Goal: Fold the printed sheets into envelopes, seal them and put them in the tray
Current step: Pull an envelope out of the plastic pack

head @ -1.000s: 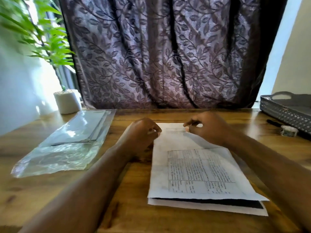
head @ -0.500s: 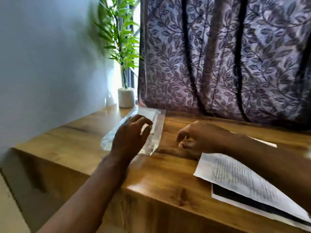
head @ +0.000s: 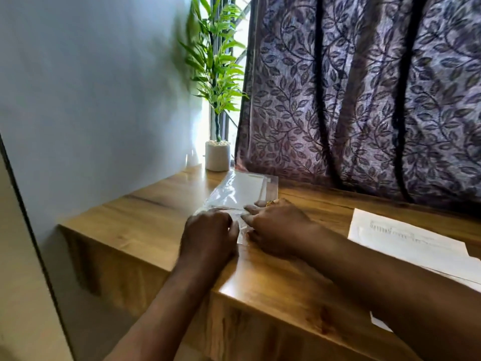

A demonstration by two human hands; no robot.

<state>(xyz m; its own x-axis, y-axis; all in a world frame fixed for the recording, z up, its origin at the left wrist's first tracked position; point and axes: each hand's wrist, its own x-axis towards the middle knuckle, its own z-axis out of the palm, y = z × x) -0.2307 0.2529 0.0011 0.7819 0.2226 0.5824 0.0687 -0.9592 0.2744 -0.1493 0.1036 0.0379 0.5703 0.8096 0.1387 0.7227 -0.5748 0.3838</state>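
Observation:
A clear plastic packet [head: 246, 190] with white envelopes inside lies on the wooden table [head: 156, 220] near the left wall. My left hand [head: 208, 235] is at the packet's near end, its fingers curled over the crinkled plastic. Close beside it, my right hand [head: 277, 225] rests on the same end with its fingers stretched out over the plastic. The printed sheets [head: 406, 241] lie flat on the table to the right, partly hidden by my right forearm. The tray is out of view.
A potted green plant [head: 217, 155] stands in the back corner by the window. A purple leaf-patterned curtain [head: 364, 100] hangs along the table's far edge. The table's left end [head: 135, 259] and near edge drop off close to my hands.
My view has swung left from the sheets to the packet. Both hands left the printed sheets and moved left; the right hand has joined the left at the packet's near end.

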